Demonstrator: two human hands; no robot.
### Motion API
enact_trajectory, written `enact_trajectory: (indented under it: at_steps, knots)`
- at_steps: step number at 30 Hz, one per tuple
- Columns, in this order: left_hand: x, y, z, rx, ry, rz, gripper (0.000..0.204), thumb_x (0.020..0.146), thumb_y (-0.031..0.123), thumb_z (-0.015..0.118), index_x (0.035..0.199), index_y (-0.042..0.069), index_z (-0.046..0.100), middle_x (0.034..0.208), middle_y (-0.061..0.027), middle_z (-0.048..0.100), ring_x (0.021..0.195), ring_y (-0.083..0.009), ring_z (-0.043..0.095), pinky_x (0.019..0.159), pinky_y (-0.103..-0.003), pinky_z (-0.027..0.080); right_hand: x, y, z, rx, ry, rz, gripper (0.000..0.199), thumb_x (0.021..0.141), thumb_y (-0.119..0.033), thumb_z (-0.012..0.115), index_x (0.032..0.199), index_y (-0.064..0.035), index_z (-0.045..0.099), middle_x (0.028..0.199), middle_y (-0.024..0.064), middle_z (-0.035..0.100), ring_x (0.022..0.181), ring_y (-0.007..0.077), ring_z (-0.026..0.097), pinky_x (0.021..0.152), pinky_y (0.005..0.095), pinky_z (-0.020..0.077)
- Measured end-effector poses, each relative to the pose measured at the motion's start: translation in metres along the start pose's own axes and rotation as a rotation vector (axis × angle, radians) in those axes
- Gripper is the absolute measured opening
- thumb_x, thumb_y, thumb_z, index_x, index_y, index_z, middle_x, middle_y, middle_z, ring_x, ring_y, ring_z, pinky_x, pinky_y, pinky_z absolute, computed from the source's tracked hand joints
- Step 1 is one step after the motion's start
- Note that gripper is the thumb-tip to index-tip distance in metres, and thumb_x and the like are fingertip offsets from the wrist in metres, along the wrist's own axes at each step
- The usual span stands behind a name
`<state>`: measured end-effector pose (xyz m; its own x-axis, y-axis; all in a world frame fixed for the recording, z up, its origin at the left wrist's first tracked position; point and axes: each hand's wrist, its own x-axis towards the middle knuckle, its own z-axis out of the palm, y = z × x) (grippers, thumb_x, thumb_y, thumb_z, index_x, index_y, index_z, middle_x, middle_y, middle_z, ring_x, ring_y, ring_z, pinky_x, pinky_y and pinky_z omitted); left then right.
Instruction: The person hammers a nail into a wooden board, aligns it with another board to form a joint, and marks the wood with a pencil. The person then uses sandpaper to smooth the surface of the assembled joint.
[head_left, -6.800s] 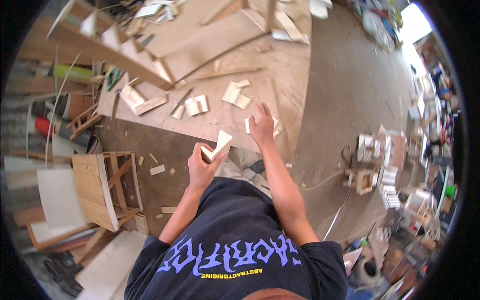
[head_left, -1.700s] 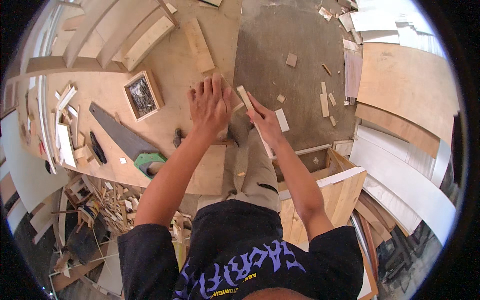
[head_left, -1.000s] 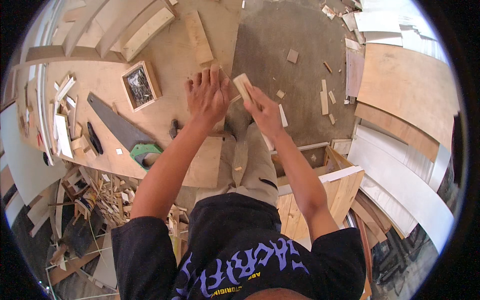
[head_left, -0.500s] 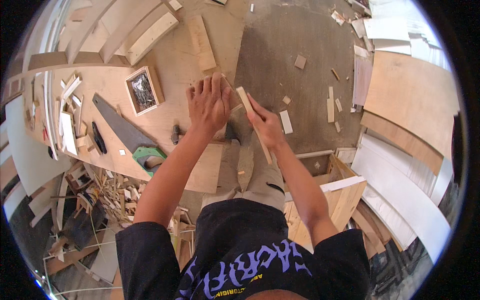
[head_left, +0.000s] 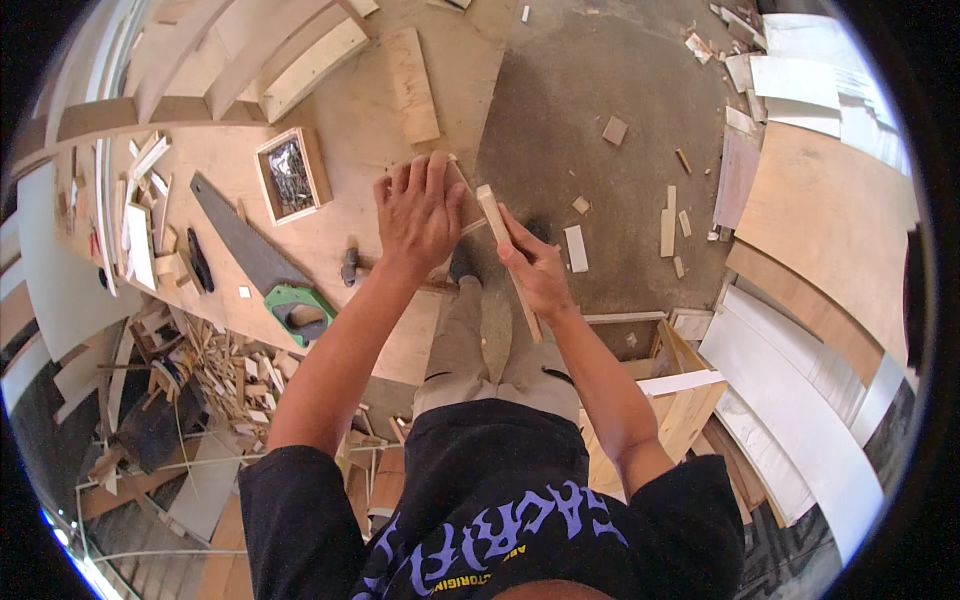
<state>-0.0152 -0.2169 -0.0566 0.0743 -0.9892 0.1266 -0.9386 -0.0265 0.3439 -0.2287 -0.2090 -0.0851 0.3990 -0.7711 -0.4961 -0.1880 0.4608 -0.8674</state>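
Fingers (head_left: 425, 180) of left hand (head_left: 418, 222) spread flat over wood piece (head_left: 462, 192) on surface (head_left: 350, 190); right hand (head_left: 535, 272) fingers wrapped around wooden stick (head_left: 503, 245). Handsaw (head_left: 262, 262) lying nearby.

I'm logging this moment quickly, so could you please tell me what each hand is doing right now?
Left hand: open, fingers spread flat on a wooden piece.
Right hand: closed around a narrow wooden strip.

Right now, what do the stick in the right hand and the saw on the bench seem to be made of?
The stick looks like pale, bare, unfinished wood. The saw seems to have a dull grey metal blade and a green handle, likely plastic, though painted wood is possible.
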Motion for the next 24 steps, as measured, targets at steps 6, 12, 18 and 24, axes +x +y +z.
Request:
enact_trajectory:
  at_steps: [6,12,18,24]
  knots:
    - [-0.002,0.001,0.002,0.075,-0.007,-0.057,0.044,0.108,0.036,0.051,0.143,0.011,0.056,0.127,-0.0134,0.063,0.119,-0.034,0.057,0.105,-0.054,0.036,0.006,-0.013,-0.008,0.002,-0.086,0.072,0.059,0.107,-0.032,0.068,0.161,-0.0139,0.053,0.146,0.0023,0.064,0.12,0.0122,0.058,0.107,0.0294,0.0442]
    - [0.002,0.009,0.01,0.073,0.063,-0.134,0.035,0.105,0.032,0.056,0.137,0.018,0.061,0.122,-0.0108,0.061,0.116,-0.0327,0.055,0.105,-0.052,0.035,0.002,-0.009,-0.005,0.009,-0.063,0.011,0.058,0.107,-0.029,0.067,0.16,-0.0116,0.053,0.154,0.0057,0.061,0.131,0.0144,0.056,0.113,0.031,0.0407]
    - [0.003,0.01,0.009,0.066,0.01,-0.171,0.035,0.105,0.032,0.056,0.137,0.018,0.061,0.12,-0.0103,0.063,0.115,-0.0323,0.056,0.103,-0.051,0.036,-0.001,-0.007,-0.006,0.04,-0.072,0.016,0.058,0.107,-0.029,0.067,0.16,-0.0085,0.053,0.156,0.0093,0.06,0.138,0.0154,0.054,0.117,0.0307,0.038]
    - [0.001,0.012,0.008,0.077,0.047,-0.17,0.033,0.105,0.031,0.057,0.134,0.018,0.062,0.114,-0.0088,0.064,0.111,-0.0311,0.058,0.099,-0.049,0.038,-0.001,-0.012,-0.009,-0.102,-0.076,0.049,0.06,0.107,-0.031,0.067,0.161,-0.0099,0.052,0.141,0.0066,0.068,0.112,0.0126,0.059,0.099,0.0269,0.0463]
